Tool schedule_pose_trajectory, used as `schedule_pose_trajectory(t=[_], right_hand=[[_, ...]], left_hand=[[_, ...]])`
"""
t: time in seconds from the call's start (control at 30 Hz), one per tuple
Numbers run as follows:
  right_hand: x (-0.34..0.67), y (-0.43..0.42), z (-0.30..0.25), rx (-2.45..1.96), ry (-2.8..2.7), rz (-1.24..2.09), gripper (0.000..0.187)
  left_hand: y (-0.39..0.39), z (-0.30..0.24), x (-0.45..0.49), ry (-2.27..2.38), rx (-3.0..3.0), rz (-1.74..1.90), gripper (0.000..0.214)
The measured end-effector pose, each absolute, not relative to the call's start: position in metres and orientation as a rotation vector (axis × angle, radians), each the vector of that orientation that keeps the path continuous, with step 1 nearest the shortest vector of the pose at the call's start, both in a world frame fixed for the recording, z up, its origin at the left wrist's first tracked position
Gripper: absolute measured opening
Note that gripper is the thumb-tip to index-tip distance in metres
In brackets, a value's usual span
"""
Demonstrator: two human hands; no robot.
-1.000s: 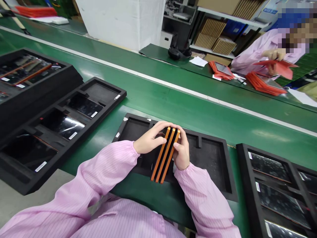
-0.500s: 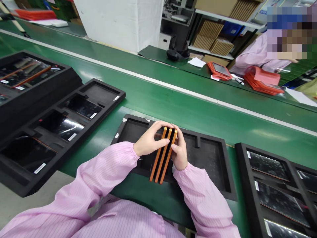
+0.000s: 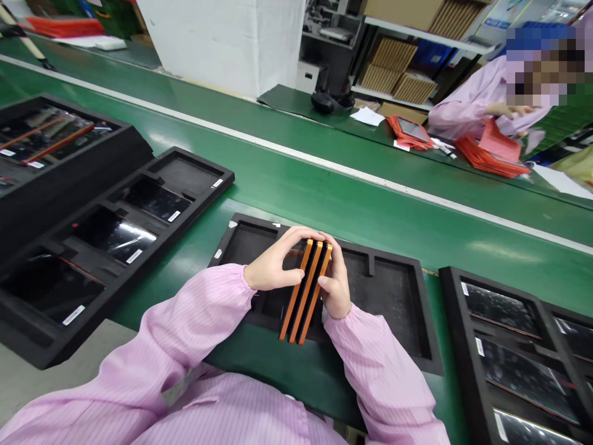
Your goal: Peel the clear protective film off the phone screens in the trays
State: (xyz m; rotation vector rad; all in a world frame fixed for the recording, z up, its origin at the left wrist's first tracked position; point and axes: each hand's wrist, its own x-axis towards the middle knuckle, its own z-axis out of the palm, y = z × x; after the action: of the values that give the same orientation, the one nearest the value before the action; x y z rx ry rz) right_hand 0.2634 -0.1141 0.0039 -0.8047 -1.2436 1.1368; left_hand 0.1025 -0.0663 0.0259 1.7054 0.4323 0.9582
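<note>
Three slim orange-edged phones (image 3: 306, 290) stand on edge side by side, leaning slightly, with dark gaps between them. My left hand (image 3: 275, 262) curls round their upper left side, its thumb against the left phone's edge. On the other side, my right hand (image 3: 337, 287) closes round the upper right, thumb on the right phone's edge. Both sets of fingertips meet near the top ends; the phones' broad faces are mostly hidden. Beneath them lies a black foam tray (image 3: 433, 327) with recessed compartments.
At left, a black tray (image 3: 199, 207) holds several glossy dark devices with white labels, beside a taller tray stack (image 3: 92, 157). Another loaded tray (image 3: 456, 352) stands at right. Across the green bench, a co-worker (image 3: 467, 108) is beside red-orange pouches (image 3: 486, 161).
My left thumb has moved left, from between the phones to the left one's edge. My right thumb has slid slightly down. Across the bench, the co-worker's arms and a pouch have shifted.
</note>
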Motion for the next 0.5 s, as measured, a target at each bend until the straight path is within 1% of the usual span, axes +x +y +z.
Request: schedule_pose_trajectory(t=[0.2, 0.27, 0.4, 0.5], right_hand=[[0.2629, -0.1149, 0.0065, -0.818, -1.271, 1.113, 0.063], [0.2628, -0.1151, 0.008, -0.864, -1.307, 1.053, 0.064], [0.2628, -0.1149, 0.0095, -0.924, -1.345, 0.939, 0.061], [0.2636, -0.1153, 0.0084, -0.901, -1.338, 0.974, 0.059]], left_hand=[[-0.0656, 0.0249, 0.1029, 0.423, 1.687, 0.944, 0.053], [-0.0643, 0.0246, 0.1022, 0.416, 1.696, 0.919, 0.053], [-0.0624, 0.0251, 0.1007, 0.381, 1.719, 0.867, 0.061], [-0.0622, 0.0267, 0.0999, 0.354, 1.728, 0.84, 0.067]])
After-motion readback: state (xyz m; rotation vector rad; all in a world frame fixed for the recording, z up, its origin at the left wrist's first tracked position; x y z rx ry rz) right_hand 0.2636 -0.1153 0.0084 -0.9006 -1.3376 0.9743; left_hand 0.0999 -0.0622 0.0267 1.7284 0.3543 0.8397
